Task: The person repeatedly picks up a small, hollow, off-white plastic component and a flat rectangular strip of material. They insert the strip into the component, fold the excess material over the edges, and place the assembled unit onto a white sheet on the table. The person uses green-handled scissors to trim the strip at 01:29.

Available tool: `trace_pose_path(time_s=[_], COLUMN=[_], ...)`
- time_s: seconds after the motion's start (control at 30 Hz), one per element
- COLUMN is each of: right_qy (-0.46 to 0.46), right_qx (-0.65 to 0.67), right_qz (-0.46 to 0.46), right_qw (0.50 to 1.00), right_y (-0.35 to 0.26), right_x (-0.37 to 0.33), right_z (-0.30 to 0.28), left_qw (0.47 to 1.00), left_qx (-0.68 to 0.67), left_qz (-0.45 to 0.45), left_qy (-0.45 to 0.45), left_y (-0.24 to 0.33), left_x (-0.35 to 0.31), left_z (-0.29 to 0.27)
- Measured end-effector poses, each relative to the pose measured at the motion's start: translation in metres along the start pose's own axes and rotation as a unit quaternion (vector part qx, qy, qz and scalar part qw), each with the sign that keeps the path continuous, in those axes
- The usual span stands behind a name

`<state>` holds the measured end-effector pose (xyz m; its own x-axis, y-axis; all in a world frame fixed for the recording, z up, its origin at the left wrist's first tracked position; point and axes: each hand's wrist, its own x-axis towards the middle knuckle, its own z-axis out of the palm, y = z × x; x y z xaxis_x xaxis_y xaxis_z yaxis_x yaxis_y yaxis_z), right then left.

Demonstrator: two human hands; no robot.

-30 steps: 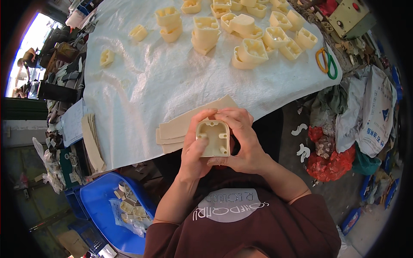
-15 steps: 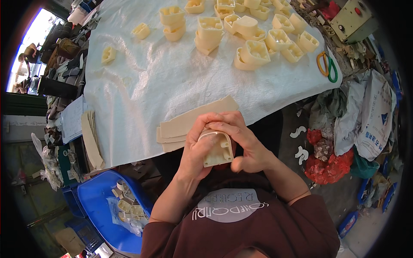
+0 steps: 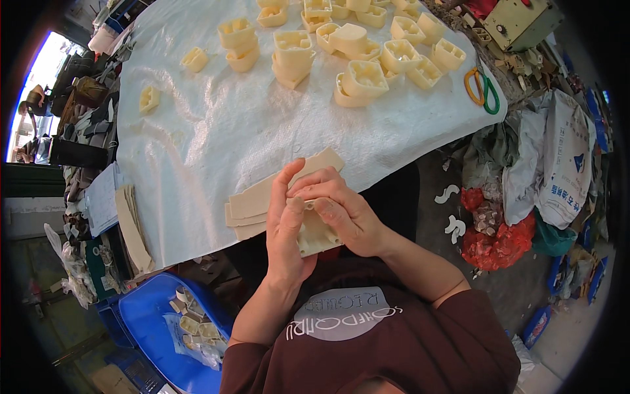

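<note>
Close in front of my body I hold a hollow cream plastic housing (image 3: pixel 317 238) with small round holes at its corners. My left hand (image 3: pixel 284 240) grips its left side, thumb against the upper rim and one finger raised off it. Over its top and right side curls my right hand (image 3: pixel 351 222), with the thumb pressed on the housing. The fingers cover its upper part. Just beyond my hands, flat beige strips (image 3: pixel 262 195) lie stacked at the near edge of a white sheet (image 3: pixel 197 151).
Several similar cream housings (image 3: pixel 366 79) stand at the far side, some stacked. Scissors (image 3: pixel 482 90) with orange and green handles lie at the right edge. More beige strips (image 3: pixel 132 226) are at left. A blue bin (image 3: pixel 147 315) holds parts at lower left; bags (image 3: pixel 499 246) sit at right.
My left finger has lifted off the housing and straightened. My right thumb has come over onto the housing's face, which is now more covered. The whole view has shifted slightly.
</note>
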<state>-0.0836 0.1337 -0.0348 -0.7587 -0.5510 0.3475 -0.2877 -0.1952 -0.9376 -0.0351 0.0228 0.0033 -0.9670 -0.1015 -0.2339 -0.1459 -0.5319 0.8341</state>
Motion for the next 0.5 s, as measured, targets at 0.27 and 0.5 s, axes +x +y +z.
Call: trace_pose_path(time_s=[0.27,0.5], right_qy=[0.024,0.071], right_qx=[0.051,0.129], right_qz=[-0.042,-0.006], right_qw=[0.998,0.989], right_y=[0.001,-0.002], right_x=[-0.014,-0.012], right_z=[0.016,0.010], left_qw=[0.985,0.994], left_qx=[-0.173,-0.058], left_qz=[0.013,0.070], left_qy=[-0.005,-0.065], left_y=[-0.007,-0.018], left_x=[0.004,0.001], left_z=[-0.013,-0.009])
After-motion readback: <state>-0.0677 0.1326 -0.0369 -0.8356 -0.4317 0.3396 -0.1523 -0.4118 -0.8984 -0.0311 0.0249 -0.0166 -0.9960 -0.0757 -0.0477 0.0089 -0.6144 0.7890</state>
